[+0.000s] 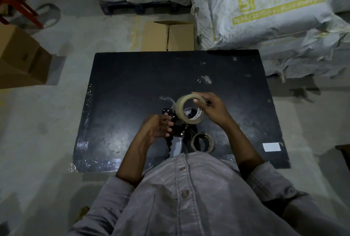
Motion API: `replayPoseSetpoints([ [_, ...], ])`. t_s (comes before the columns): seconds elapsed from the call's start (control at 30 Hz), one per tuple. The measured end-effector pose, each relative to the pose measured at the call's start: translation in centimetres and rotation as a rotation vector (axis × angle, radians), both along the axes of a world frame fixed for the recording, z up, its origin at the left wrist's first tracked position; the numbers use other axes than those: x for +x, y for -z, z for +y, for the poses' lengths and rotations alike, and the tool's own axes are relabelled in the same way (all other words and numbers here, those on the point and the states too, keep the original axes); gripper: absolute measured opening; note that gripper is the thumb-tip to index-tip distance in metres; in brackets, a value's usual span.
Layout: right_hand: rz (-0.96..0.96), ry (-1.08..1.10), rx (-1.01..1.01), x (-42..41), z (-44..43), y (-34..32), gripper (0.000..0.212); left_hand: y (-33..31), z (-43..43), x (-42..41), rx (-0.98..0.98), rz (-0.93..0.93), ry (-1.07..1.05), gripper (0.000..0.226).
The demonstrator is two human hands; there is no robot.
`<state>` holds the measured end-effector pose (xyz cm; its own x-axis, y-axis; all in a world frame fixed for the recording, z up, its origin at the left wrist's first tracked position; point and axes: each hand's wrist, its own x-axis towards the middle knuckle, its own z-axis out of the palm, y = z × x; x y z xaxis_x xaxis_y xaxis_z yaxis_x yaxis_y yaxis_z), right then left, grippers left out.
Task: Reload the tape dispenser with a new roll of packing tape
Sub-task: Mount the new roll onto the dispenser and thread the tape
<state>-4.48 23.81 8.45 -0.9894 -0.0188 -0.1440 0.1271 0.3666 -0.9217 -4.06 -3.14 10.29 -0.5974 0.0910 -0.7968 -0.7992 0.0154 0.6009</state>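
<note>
The left grip (157, 127) is clenching the black handle of the tape dispenser (179, 131), holding it just above the dark counter (132, 93) with its pale blade end pointing back toward the person's grey shirt (189, 188). This is likely steadying the tool so the hub is facing the incoming roll. The right grip (210, 109) is pinching the new roll of clear packing tape (180, 109) by its rim, thumb on the outside and fingertips reaching into the core. It is tilting the roll so the open core is hanging directly over the far end of the dispenser. I judge the roll is being lined up with the spindle and is not yet seated, though the low light is hiding whether they are touching.

A second, thinner tape ring (193, 141) is lying flat on the counter just beside the dispenser, near the person's body. It is probably the spent roll, and it is sitting close enough to catch the dispenser if the tool is being lowered there. A white label (271, 147) is lying well apart near the right edge. Beyond the counter, stacked woven sacks (265, 8) and a cardboard box (180, 37) are crowding the floor, while another carton (19, 55) is standing at the left. None of these is blocking the hands.
</note>
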Motion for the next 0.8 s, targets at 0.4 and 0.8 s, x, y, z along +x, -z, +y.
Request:
replayPoseSetpoints([
  [0.4, -0.019, 0.060, 0.278, -0.5, -0.9, 1.3, 0.025, -0.1, -3.3, -0.3, -0.265, 0.695, 0.153, 0.053],
  [0.8, -0.098, 0.065, 0.217, -0.7, -2.5, 2.1, 0.025, 1.0, -1.4, -0.5, -0.274, 0.695, 0.654, 0.127],
])
